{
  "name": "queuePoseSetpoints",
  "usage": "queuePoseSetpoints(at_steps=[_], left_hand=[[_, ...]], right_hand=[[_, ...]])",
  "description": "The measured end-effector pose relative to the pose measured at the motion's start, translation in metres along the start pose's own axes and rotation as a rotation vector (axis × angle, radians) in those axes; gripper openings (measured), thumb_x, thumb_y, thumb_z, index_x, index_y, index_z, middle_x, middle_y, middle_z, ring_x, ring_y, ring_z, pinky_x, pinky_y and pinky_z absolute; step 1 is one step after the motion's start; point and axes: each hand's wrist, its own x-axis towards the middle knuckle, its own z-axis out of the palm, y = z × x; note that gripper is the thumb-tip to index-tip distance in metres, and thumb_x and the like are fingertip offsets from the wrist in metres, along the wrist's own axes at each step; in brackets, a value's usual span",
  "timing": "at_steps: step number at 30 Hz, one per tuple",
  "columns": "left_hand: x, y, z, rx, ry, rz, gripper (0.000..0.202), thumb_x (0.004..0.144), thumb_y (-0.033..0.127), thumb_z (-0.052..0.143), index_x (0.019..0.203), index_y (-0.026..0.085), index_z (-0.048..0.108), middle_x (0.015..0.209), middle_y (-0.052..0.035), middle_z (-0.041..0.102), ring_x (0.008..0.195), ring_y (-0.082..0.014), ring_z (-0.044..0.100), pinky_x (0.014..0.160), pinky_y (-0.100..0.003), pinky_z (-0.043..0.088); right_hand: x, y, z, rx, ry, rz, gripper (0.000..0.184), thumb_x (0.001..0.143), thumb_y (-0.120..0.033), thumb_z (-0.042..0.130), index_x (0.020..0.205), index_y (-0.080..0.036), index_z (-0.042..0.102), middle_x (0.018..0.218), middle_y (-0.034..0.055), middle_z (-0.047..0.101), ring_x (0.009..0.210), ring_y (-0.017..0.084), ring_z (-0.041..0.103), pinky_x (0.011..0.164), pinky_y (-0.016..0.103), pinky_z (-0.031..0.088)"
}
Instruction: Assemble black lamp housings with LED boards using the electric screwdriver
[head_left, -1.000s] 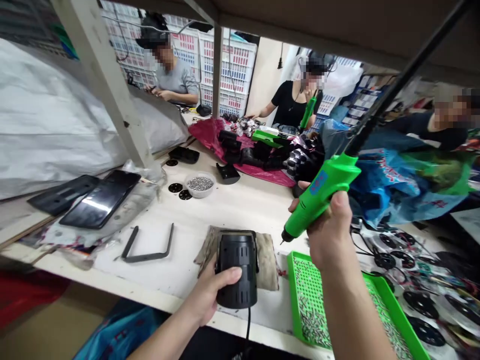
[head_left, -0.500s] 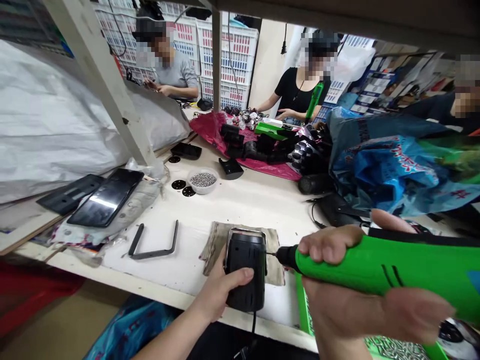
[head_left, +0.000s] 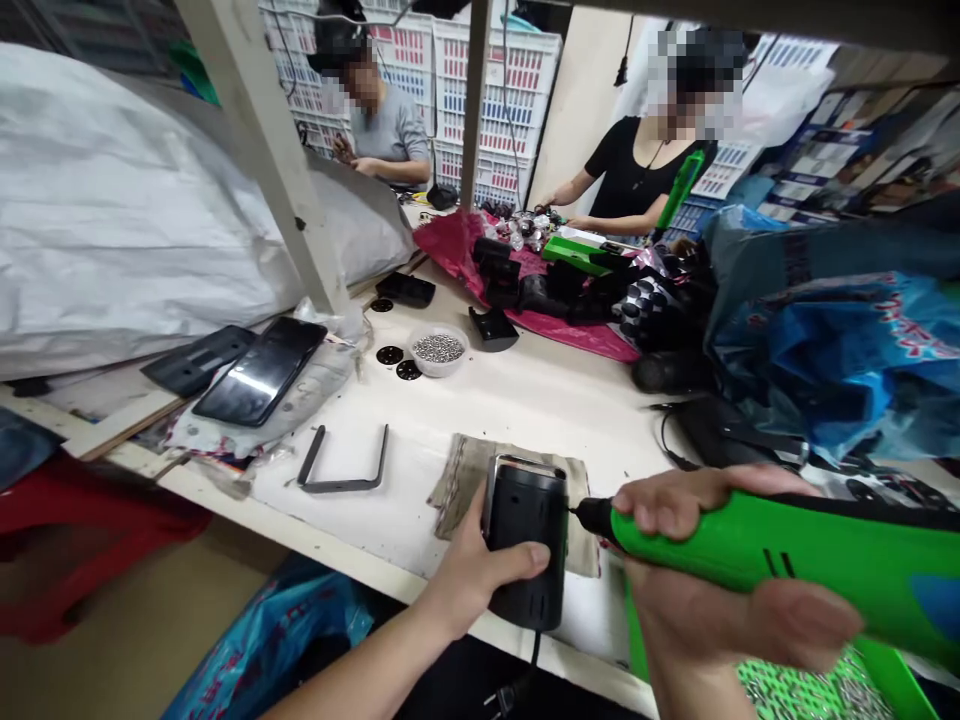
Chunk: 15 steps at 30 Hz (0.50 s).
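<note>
My left hand [head_left: 476,565] is closed round a black boxy device [head_left: 527,505] with a shiny rim, its thumb lying across the near face. A cord with a plug [head_left: 504,700] hangs from the device's lower end past the table edge. In my right hand [head_left: 720,615] is a green electric screwdriver [head_left: 832,550], held level from the right. Its thin bit points left and meets the device's right side; whether it sits in a screw is too small to tell. Under the device lies a folded beige cloth [head_left: 457,475].
A U-shaped metal bracket [head_left: 341,487] lies left of the cloth. Farther back are a bowl of small screws [head_left: 439,350], black discs [head_left: 390,355] and a phone [head_left: 262,370]. A green tray of screws [head_left: 892,665] stands near right. Two people sit across the table.
The view has shifted, so most things appear farther right. Both hands keep their holds, with the screwdriver's bit still at the device's right side.
</note>
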Motion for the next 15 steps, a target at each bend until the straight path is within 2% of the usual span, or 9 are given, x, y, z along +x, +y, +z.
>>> queuePoseSetpoints(at_steps=[2,4,6,8,10,13,15], left_hand=[[0.002,0.000,-0.001,0.000,-0.020,-0.002,0.064,0.060,0.027,0.079,0.116,0.021,0.051,0.092,-0.0028,0.065,0.085,-0.0204,0.060,0.077,-0.033,0.047],[0.004,0.000,0.000,0.018,-0.038,0.008,0.066,0.059,0.025,0.080,0.117,0.020,0.051,0.094,-0.0038,0.065,0.087,-0.0217,0.060,0.080,-0.035,0.046],[0.005,0.000,0.001,0.038,-0.065,0.029,0.067,0.058,0.024,0.080,0.118,0.019,0.051,0.096,-0.0051,0.065,0.091,-0.0235,0.060,0.084,-0.037,0.045],[0.005,0.000,0.001,0.060,-0.080,0.069,0.067,0.057,0.023,0.080,0.118,0.019,0.050,0.100,-0.0058,0.065,0.095,-0.0249,0.059,0.089,-0.039,0.043],[0.004,0.000,0.002,0.074,-0.082,0.094,0.065,0.057,0.023,0.080,0.115,0.018,0.051,0.101,-0.0053,0.064,0.097,-0.0251,0.058,0.091,-0.039,0.042],[0.005,0.000,0.001,0.099,-0.061,0.105,0.058,0.058,0.022,0.078,0.110,0.018,0.053,0.097,-0.0039,0.062,0.094,-0.0242,0.057,0.088,-0.038,0.042],[0.006,0.001,0.001,0.112,-0.051,0.109,0.055,0.059,0.022,0.077,0.108,0.018,0.054,0.095,-0.0041,0.061,0.093,-0.0241,0.056,0.086,-0.037,0.042]], right_hand=[[0.002,-0.013,0.001,-0.062,-0.007,-0.020,0.041,0.077,-0.056,0.063,0.101,-0.023,0.060,0.057,-0.0071,0.055,0.048,0.012,0.048,0.051,0.030,0.049],[0.004,-0.024,0.005,-0.074,-0.071,-0.035,0.021,0.082,-0.044,0.062,0.079,-0.023,0.061,0.052,-0.0072,0.049,0.043,0.011,0.044,0.046,0.028,0.047],[0.003,-0.028,0.012,-0.069,-0.142,-0.054,0.019,0.081,-0.037,0.063,0.069,-0.023,0.058,0.049,-0.0075,0.046,0.040,0.011,0.043,0.041,0.028,0.045],[0.000,-0.025,0.022,-0.086,-0.125,-0.063,0.019,0.079,-0.042,0.065,0.083,-0.024,0.060,0.052,-0.0079,0.051,0.041,0.013,0.046,0.040,0.030,0.046],[-0.005,-0.016,0.033,-0.100,-0.069,-0.057,0.037,0.077,-0.053,0.065,0.100,-0.025,0.057,0.057,-0.0080,0.056,0.044,0.014,0.050,0.043,0.032,0.048],[-0.009,-0.002,0.043,-0.070,-0.034,-0.050,0.050,0.074,-0.064,0.063,0.100,-0.022,0.057,0.056,-0.0083,0.055,0.046,0.012,0.050,0.048,0.031,0.049],[-0.008,0.007,0.044,-0.026,-0.049,-0.040,0.049,0.072,-0.062,0.065,0.099,-0.022,0.057,0.058,-0.0080,0.055,0.048,0.012,0.051,0.049,0.029,0.049]])
